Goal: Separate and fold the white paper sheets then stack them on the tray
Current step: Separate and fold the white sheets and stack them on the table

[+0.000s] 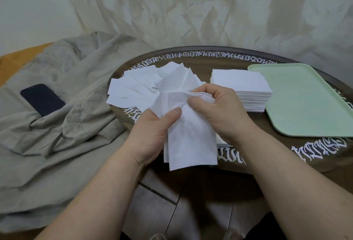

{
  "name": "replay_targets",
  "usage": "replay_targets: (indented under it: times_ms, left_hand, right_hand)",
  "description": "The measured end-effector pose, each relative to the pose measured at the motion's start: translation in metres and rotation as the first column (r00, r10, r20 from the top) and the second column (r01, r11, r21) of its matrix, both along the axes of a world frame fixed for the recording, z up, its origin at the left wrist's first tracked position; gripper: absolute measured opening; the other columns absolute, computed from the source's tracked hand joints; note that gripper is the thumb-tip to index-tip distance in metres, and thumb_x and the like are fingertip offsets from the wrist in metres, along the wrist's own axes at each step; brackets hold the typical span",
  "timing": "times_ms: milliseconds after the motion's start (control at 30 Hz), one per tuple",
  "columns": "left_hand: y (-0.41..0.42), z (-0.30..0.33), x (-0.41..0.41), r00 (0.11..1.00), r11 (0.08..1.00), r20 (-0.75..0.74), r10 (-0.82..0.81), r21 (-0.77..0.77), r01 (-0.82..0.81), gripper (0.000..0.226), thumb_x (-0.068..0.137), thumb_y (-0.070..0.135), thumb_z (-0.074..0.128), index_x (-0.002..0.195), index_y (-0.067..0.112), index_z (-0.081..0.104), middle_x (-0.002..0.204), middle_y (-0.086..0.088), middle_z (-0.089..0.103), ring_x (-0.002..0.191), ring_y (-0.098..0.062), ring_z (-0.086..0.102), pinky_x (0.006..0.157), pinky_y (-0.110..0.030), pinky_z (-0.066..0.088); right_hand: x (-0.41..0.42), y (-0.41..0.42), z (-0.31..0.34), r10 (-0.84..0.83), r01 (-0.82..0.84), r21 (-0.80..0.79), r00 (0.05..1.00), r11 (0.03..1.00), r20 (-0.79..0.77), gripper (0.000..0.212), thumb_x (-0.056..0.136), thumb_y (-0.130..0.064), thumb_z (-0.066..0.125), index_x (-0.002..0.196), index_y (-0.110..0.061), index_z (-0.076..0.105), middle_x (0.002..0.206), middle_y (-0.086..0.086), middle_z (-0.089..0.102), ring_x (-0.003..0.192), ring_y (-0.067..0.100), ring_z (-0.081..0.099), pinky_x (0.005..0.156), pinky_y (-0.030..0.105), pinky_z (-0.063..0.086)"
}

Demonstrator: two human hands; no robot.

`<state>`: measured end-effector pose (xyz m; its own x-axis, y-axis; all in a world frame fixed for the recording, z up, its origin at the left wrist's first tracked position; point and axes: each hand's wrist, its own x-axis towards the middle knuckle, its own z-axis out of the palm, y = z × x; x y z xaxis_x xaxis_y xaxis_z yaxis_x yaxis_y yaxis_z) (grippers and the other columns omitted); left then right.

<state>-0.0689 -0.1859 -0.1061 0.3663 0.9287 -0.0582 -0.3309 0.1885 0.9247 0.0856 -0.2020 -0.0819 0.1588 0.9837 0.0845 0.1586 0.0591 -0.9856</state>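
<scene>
**A:** From the head view, what are we holding? It looks like a thin, soft white paper sheet (pixel 188 136), embossed and limp, drooping off the near edge of the round dark wooden worktop with white lettering (pixel 238 59).

**B:** Yes, and we judge it very light and easy to tear, so we should take it by the corners or edges, lightly, where the plies part. Our left hand (pixel 152 134) pinches the sheet between thumb and fingers on its left side. Our right hand (pixel 215 109) is curled over the upper right part, thumb pressing the crumpled top edge.

**A:** So both hands grip the same sheet, close together, wrists angled inward above the near edge?

**B:** Right. To the far left lies a loose fan of white sheets (pixel 133 88). Just right of our hands sits a neat square stack of white sheets (pixel 242 88), touching or nearly touching the pale green plastic tray (pixel 305 106), which has nothing stacked on it yet.

**A:** And off the worktop?

**B:** A dark phone (pixel 42 99) on crumpled beige cloth (pixel 57 134), left.
</scene>
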Motion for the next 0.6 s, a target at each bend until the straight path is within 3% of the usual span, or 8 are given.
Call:
replay_targets:
  times_ms: [133, 233, 367, 600]
  left_hand:
    - [0.0000, -0.0014, -0.0005, 1.000, 1.000, 0.001, 0.018, -0.007, -0.018, 0.021, 0.080, 0.013, 0.064, 0.097, 0.012, 0.075, 0.106, -0.012, 0.074, 0.097, -0.023, 0.072, 0.078, -0.031, 0.058]
    - [-0.0027, 0.0015, 0.0011, 1.000, 1.000, -0.001, 0.013, 0.001, -0.013, 0.019, 0.081, 0.008, 0.069, 0.100, 0.010, 0.071, 0.099, -0.009, 0.076, 0.090, -0.020, 0.072, 0.076, -0.029, 0.059]
    - [-0.0046, 0.0033, 0.0018, 1.000, 1.000, -0.010, 0.005, 0.011, -0.005, 0.018, 0.088, 0.008, 0.055, 0.100, 0.011, 0.068, 0.093, -0.003, 0.077, 0.085, -0.015, 0.073, 0.075, -0.027, 0.059]
    - [-0.0027, 0.0009, 0.0009, 1.000, 1.000, -0.028, 0.006, 0.016, -0.006, 0.025, 0.076, 0.019, 0.062, 0.098, 0.014, 0.071, 0.097, -0.005, 0.076, 0.088, -0.017, 0.073, 0.075, -0.028, 0.059]
  right_hand:
    - [-0.0015, -0.0006, 0.0007, 0.011, -0.012, -0.007, 0.999, 1.000, -0.040, 0.016, 0.086, -0.009, 0.067, 0.074, -0.019, 0.068, 0.077, -0.003, 0.070, 0.070, 0.011, 0.063, 0.067, 0.033, 0.054]
    - [-0.0032, -0.0011, 0.0008, 0.014, -0.014, -0.003, 0.999, 1.000, -0.037, 0.018, 0.086, -0.009, 0.068, 0.072, -0.021, 0.068, 0.074, -0.005, 0.069, 0.067, 0.010, 0.063, 0.065, 0.031, 0.054]
    - [-0.0040, 0.0000, -0.0003, 0.012, -0.012, 0.012, 1.000, 1.000, -0.010, 0.023, 0.085, -0.011, 0.069, 0.067, -0.025, 0.068, 0.079, -0.004, 0.070, 0.073, 0.013, 0.064, 0.071, 0.038, 0.056]
    - [-0.0034, 0.0001, -0.0013, 0.012, -0.012, 0.020, 1.000, 1.000, 0.015, 0.018, 0.084, -0.011, 0.070, 0.072, -0.023, 0.068, 0.084, 0.000, 0.070, 0.078, 0.015, 0.064, 0.078, 0.044, 0.056]
